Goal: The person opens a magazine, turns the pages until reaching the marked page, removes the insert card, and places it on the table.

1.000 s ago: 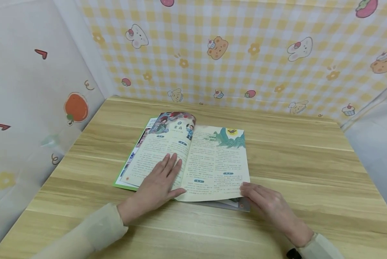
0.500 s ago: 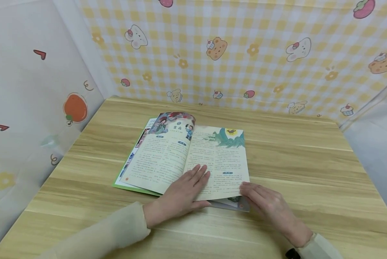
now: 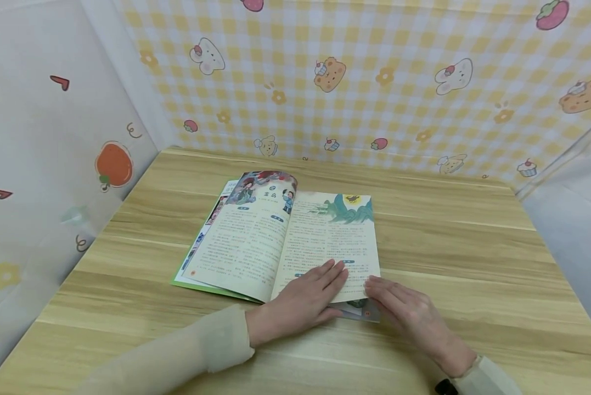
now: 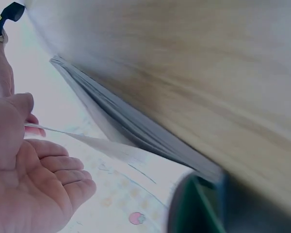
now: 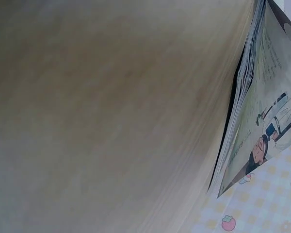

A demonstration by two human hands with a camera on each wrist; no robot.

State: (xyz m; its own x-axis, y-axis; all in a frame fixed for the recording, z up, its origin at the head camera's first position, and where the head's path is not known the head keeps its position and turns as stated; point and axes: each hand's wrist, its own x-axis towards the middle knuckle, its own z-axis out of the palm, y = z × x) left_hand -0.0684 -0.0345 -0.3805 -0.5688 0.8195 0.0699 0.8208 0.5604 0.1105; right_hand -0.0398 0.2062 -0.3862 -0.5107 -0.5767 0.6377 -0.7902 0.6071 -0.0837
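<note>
An open magazine (image 3: pixel 246 241) with printed text and coloured drawings lies on the wooden table. Over the lower part of its right page (image 3: pixel 320 230) my left hand (image 3: pixel 307 293) is spread flat, its fingers straight. In the left wrist view, the palm of the left hand (image 4: pixel 43 184) shows beside the raised page. My right hand (image 3: pixel 416 312) pinches that page's lower right corner, which is lifted a little off the sheets below. Its thumb is hidden under the page in the head view.
The wooden table (image 3: pixel 453 236) extends to both sides of the magazine. A yellow checked cloth (image 3: pixel 295 71) hangs behind it, and a white patterned cloth (image 3: pixel 43 148) stands at the left. A dark wrist device (image 3: pixel 445 387) shows by the right sleeve.
My left hand has slid right, from the left page across the spine onto the lower right page. The right hand has stayed at the page corner.
</note>
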